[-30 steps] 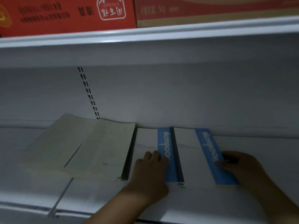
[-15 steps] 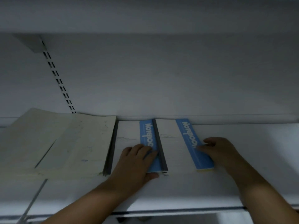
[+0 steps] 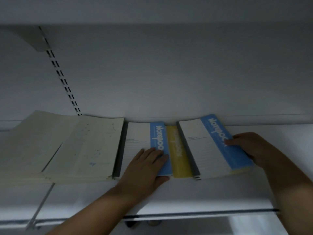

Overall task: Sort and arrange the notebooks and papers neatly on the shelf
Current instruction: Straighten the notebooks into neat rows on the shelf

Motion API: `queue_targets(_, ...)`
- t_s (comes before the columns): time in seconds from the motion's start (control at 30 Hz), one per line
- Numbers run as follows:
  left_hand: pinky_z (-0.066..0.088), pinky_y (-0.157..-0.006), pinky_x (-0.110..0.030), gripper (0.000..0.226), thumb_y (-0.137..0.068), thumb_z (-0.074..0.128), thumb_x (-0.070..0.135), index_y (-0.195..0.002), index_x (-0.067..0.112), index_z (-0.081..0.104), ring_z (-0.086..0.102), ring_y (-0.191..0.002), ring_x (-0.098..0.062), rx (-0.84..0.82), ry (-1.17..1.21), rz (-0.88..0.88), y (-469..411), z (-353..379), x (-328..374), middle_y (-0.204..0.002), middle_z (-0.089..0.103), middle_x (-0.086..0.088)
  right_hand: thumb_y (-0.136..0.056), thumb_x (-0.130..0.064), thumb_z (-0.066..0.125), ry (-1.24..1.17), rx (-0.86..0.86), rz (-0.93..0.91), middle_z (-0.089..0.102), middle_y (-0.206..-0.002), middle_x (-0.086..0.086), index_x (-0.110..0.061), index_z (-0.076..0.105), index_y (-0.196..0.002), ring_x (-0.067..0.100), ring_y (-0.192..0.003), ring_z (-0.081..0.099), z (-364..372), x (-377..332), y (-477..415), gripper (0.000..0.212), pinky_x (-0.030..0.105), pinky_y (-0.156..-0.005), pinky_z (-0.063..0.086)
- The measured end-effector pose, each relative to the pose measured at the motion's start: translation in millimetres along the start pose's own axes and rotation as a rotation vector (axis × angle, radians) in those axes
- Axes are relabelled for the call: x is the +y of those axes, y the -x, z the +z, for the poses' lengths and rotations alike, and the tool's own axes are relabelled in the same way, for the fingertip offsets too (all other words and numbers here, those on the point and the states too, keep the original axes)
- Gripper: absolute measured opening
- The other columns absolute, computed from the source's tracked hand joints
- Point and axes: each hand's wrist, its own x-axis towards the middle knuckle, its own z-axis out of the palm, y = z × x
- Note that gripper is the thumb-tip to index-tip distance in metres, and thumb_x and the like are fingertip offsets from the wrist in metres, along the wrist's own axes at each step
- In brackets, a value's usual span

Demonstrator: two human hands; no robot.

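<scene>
Left grip (image 3: 147, 167) is flat with fingers straight, pressing on the left notebook (image 3: 138, 145), which has a white and blue cover and lies on the shelf (image 3: 186, 192). Right grip (image 3: 254, 150) is curled round the outer edge of the right notebook (image 3: 208, 150), thumb on its blue strip; this notebook lies askew to the left one. Between the two grips a yellow notebook (image 3: 176, 155) shows, partly covered by the right notebook. Papers (image 3: 76, 146) are stacked on the outer side of the left grip, just beside the left notebook's dark spine. A slotted rail (image 3: 62, 77) runs up the back wall.
</scene>
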Motion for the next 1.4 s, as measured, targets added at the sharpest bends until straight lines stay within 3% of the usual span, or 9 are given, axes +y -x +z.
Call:
queue_targets(0.13, 0.036, -0.107, -0.045, 0.062, -0.08, 0.04, 0.054, -0.133, 0.023, 0.044, 0.053, -0.127, -0.021, -0.036, 0.017, -0.052, 1.2, -5.7, 7.8, -0.134, 0.057, 0.0, -0.075, -0.03, 0.072, 0.318, 0.204, -0.112, 0.054, -0.133, 0.02, -0.005, 0.054, -0.127, 0.034, -0.114, 0.055, 15.4, -11.2, 16.5, 0.061, 0.04, -0.097, 0.045)
queue_targets(0.23, 0.001, -0.12, -0.047, 0.07, -0.088, 0.044, 0.05, -0.148, 0.029, 0.014, 0.005, -0.148, -0.019, -0.113, 0.016, -0.166, 2.2, -14.5, 5.8, -0.159, 0.014, 0.006, -0.084, -0.018, 0.065, 0.057, 0.037, -0.311, 0.063, -0.114, 0.006, -0.011, 0.058, -0.122, 0.024, -0.103, 0.061, 70.2, -29.1, 56.0, 0.039, 0.021, -0.076, 0.05)
queue_targets(0.37, 0.004, -0.12, -0.046, 0.073, -0.086, 0.045, 0.052, -0.147, 0.03, 0.011, -0.003, -0.147, -0.019, -0.179, -0.027, -0.286, 13.7, -22.5, -7.3, -0.159, 0.004, 0.006, -0.09, -0.022, 0.057, 0.021, -0.332, -0.227, 0.048, -0.087, -0.012, -0.024, 0.05, -0.125, -0.002, -0.074, 0.05, 130.5, -31.4, 77.6, 0.035, 0.013, -0.06, 0.044)
queue_targets(0.5, 0.005, -0.121, -0.041, 0.072, -0.088, 0.043, 0.051, -0.148, 0.03, 0.009, -0.005, -0.147, -0.018, -0.201, 0.008, -0.319, 18.9, -21.9, -7.9, -0.16, 0.001, 0.005, -0.088, -0.033, 0.058, 0.029, -0.262, -0.181, 0.045, -0.137, 0.0, -0.022, 0.029, -0.144, 0.014, -0.113, 0.049, 135.8, -26.1, 66.1, 0.064, 0.027, -0.093, 0.044)
queue_targets(0.67, 0.005, -0.119, -0.039, 0.074, -0.086, 0.048, 0.05, -0.147, 0.032, 0.01, -0.007, -0.147, -0.02, -0.2, 0.099, -0.394, 15.0, -23.3, -2.1, -0.16, 0.0, 0.004, -0.082, -0.031, 0.065, -0.129, -0.261, -0.106, 0.045, -0.14, -0.001, -0.027, 0.032, -0.143, 0.02, -0.117, 0.054, 131.6, -25.4, 56.5, 0.07, 0.038, -0.099, 0.048)
queue_targets(0.9, -0.006, -0.12, -0.042, 0.073, -0.087, 0.049, 0.045, -0.147, 0.029, 0.012, -0.005, -0.148, -0.02, -0.212, 0.07, -0.302, 9.9, -32.1, -0.3, -0.16, 0.005, 0.001, -0.077, -0.014, 0.064, -0.196, -0.317, -0.184, 0.071, -0.098, 0.01, -0.015, 0.067, -0.092, 0.023, -0.086, 0.066, 154.2, -32.1, 53.0, 0.016, 0.034, -0.077, 0.053)
queue_targets(1.0, -0.005, -0.12, -0.047, 0.073, -0.089, 0.05, 0.041, -0.148, 0.029, 0.008, -0.007, -0.148, -0.022, -0.24, 0.049, -0.301, 11.4, -33.8, -1.2, -0.16, 0.002, 0.001, -0.077, -0.015, 0.068, -0.155, -0.341, -0.241, 0.071, -0.095, 0.006, -0.017, 0.066, -0.095, 0.022, -0.086, 0.067, 162.9, -34.6, 53.6, 0.018, 0.027, -0.065, 0.05)
queue_targets(1.27, 0.011, -0.118, -0.046, 0.061, -0.095, 0.041, 0.019, -0.148, 0.022, 0.011, 0.005, -0.146, -0.032, -0.312, -0.097, -0.281, 10.9, -43.6, -2.3, -0.159, 0.007, -0.007, -0.083, -0.008, 0.064, -0.213, -0.382, -0.231, 0.071, -0.105, 0.01, -0.015, 0.067, -0.098, 0.021, -0.093, 0.066, 159.9, -32.6, 55.5, 0.018, 0.038, -0.088, 0.052)
queue_targets(1.4, 0.019, -0.115, -0.043, 0.057, -0.093, 0.043, 0.02, -0.145, 0.023, 0.019, 0.018, -0.142, -0.03, -0.286, -0.138, -0.284, 7.9, -45.6, -3.0, -0.155, 0.018, -0.006, -0.085, -0.013, 0.063, 0.008, -0.222, -0.402, 0.065, -0.107, -0.005, -0.02, 0.064, -0.111, 0.009, -0.094, 0.06, 124.9, -45.0, 52.0, 0.027, 0.016, -0.082, 0.046)
